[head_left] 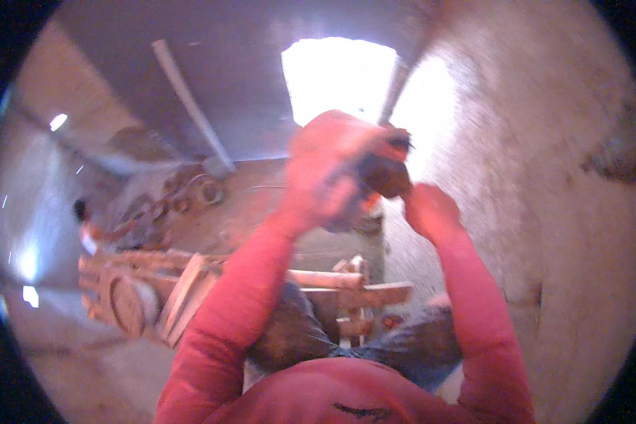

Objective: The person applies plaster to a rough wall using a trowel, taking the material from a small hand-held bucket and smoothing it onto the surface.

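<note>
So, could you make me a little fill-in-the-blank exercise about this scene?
1. The wearer's left sleeve is coloured ____.
2. Judged by height in the picture, the right hand is ____ than the left hand.
3. A blurred dark object appears between the wearer's two ____.
4. Another person appears near the picture's ____ side.

Missing words: red; lower; hands; left.

Dim, grainy indoor view with a pinkish-purple cast. At upper centre, a white opening [336, 78] is overexposed, its glare spilling right. Smaller bright spots dot the far left. Motion blur smears the left grip [325, 169] and softens the right grip [433, 212]. Fisheye distortion curves the edges into black corners.
</note>
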The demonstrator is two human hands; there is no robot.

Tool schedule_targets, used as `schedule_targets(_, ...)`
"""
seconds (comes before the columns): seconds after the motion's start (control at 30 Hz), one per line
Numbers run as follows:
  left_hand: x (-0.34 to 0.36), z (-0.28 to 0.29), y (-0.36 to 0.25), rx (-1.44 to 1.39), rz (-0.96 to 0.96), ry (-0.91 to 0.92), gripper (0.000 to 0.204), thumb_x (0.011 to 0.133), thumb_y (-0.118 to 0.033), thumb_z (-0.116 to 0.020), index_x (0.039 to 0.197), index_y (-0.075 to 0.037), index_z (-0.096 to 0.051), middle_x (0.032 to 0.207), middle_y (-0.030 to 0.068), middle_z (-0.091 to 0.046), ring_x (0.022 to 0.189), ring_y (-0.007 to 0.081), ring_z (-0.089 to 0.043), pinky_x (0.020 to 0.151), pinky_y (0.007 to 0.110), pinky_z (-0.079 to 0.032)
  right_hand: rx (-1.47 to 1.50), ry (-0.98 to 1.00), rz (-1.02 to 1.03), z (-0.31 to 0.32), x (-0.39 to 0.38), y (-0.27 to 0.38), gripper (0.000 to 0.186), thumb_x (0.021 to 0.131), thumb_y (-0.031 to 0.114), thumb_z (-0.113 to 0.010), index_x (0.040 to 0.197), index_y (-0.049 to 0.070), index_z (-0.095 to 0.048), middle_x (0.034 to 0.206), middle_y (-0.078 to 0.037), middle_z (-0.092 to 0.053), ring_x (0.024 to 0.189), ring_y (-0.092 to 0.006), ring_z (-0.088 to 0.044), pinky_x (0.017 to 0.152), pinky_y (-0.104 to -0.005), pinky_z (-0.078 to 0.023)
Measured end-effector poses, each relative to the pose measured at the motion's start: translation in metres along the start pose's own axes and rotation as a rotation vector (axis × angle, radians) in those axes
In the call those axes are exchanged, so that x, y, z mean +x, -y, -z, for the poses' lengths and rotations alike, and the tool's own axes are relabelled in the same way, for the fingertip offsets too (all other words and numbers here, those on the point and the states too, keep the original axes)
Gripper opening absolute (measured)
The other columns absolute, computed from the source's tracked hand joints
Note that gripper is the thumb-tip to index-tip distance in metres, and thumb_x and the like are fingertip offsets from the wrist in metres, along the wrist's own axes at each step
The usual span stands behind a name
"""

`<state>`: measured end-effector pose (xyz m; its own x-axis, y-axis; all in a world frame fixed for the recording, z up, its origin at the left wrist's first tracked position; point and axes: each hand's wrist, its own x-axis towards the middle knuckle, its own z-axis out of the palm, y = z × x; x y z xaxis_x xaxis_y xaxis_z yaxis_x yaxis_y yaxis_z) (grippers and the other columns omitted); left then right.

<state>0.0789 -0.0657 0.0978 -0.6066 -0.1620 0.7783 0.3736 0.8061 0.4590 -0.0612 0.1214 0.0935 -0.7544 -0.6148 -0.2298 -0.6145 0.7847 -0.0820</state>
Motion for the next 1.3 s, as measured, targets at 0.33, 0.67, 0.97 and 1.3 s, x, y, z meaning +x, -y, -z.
schedule_targets(0.33,-0.038,-0.033,0.003,-0.118,0.188,0.002,0.046,0.077,-0.012,-0.062,0.123,-0.011,-0.064,0.106,0.018,-0.066,0.101,0.038,-0.064,0.092,0.048,-0.05,1.015,0.514,0.083,-0.039,-0.035,0.009,0.025,0.098,0.027,-0.062,0.082,0.007,-0.064,0.061,-0.002,-0.056,0.043,-0.0116,-0.049,0.038,-0.0275,-0.034)
schedule_targets(0.67,-0.013,-0.019,0.025,0.093,0.163,-0.313,0.032,0.069,-0.01,-0.064,0.101,-0.01,-0.067,0.09,0.019,-0.062,0.089,0.039,-0.062,0.082,0.051,-0.049,-0.26,-0.124,0.605,-0.105,0.138,-0.133,0.044,0.106,0.04,-0.051,0.132,0.006,-0.061,0.123,-0.013,-0.068,0.106,-0.0292,-0.067,0.092,-0.0423,-0.053)
schedule_targets(0.97,-0.025,0.009,-0.053,0.405,0.294,0.258,0.015,0.064,-0.016,-0.072,0.076,-0.008,-0.071,0.069,0.0172,-0.063,0.069,0.0375,-0.065,0.061,0.048,-0.049,-0.05,0.066,0.571,-0.062,0.052,-0.013,0.034,0.105,0.036,-0.053,0.118,0.006,-0.063,0.11,-0.01,-0.066,0.096,-0.0253,-0.063,0.084,-0.0389,-0.05)
schedule_targets(1.3,-0.045,0.005,-0.002,0.181,0.189,-0.301,0.023,0.066,-0.016,-0.066,0.089,-0.013,-0.064,0.092,0.0174,-0.061,0.085,0.0417,-0.058,0.079,0.051,-0.045,0.438,0.455,0.497,-0.048,0.004,0.038,0.027,0.103,0.031,-0.054,0.104,0.006,-0.064,0.096,-0.007,-0.063,0.085,-0.021,-0.058,0.074,-0.035,-0.046)
